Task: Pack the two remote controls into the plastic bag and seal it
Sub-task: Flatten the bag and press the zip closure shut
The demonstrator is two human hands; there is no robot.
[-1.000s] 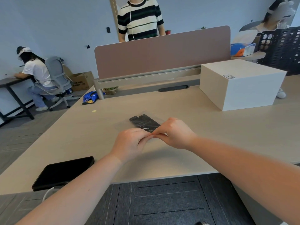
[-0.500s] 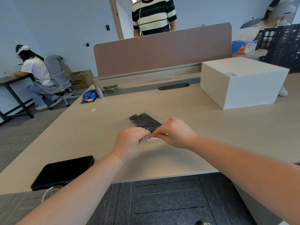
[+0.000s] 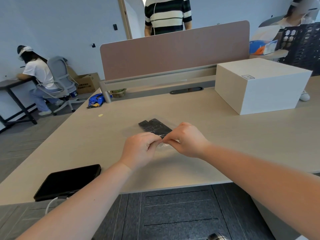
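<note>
Near end of the plastic bag (image 3: 133,131) is mostly hidden behind both hands; its seal strip can't be made out, clear film barely shows against the table (image 3: 242,144). Left hand (image 3: 140,149) and right hand (image 3: 187,142) meet at centre, fingertips touching, both pinched shut on the bag's near edge. Knuckles up, both forearms reach in from 6 o'clock and converge. Two black remote controls (image 3: 154,127) lie side by side inside the bag, just past the fingers at 12 o'clock, near ends covered. Tablet (image 3: 68,181) at 8 o'clock, white box (image 3: 263,87) at 2 o'clock.
</note>
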